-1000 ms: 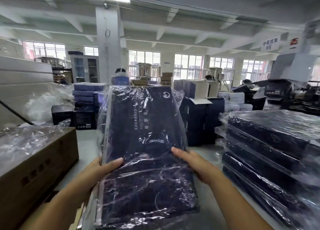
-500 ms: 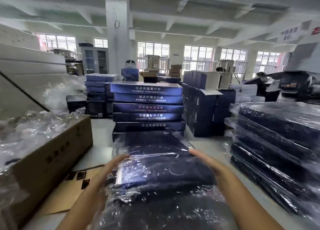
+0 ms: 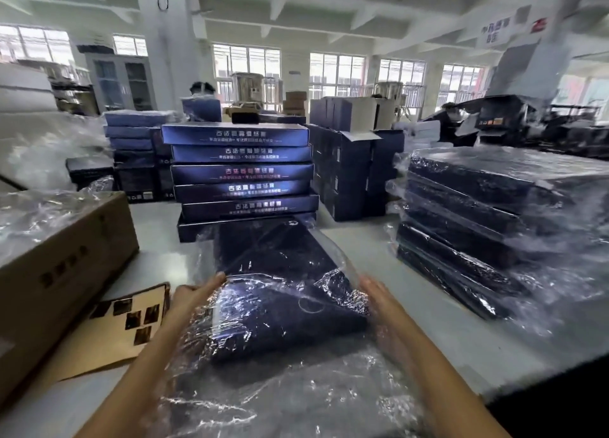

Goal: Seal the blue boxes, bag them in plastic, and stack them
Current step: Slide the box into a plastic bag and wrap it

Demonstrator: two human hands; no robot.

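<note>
A dark blue box [image 3: 280, 292] inside a clear plastic bag lies flat on the white table [image 3: 379, 259] in front of me. My left hand [image 3: 194, 294] presses against the bag's left side with straight fingers. On the right side my right hand [image 3: 379, 294] touches the bag, fingers straight and blurred. Loose plastic [image 3: 280, 398] bunches toward me. Behind stands a stack of unbagged blue boxes [image 3: 242, 174]. At the right is a stack of bagged boxes [image 3: 478, 220].
A brown carton [image 3: 62, 256] covered with plastic sits at the left, with a cardboard sheet bearing dark stickers [image 3: 131, 315] beside it. More dark boxes [image 3: 349, 170] stand upright at the back. The table's dark front edge [image 3: 543, 394] shows at lower right.
The bagged box, held upright a second ago, has come down flat onto the table. Both hands slid toward its near end, and the stack behind came into sight.
</note>
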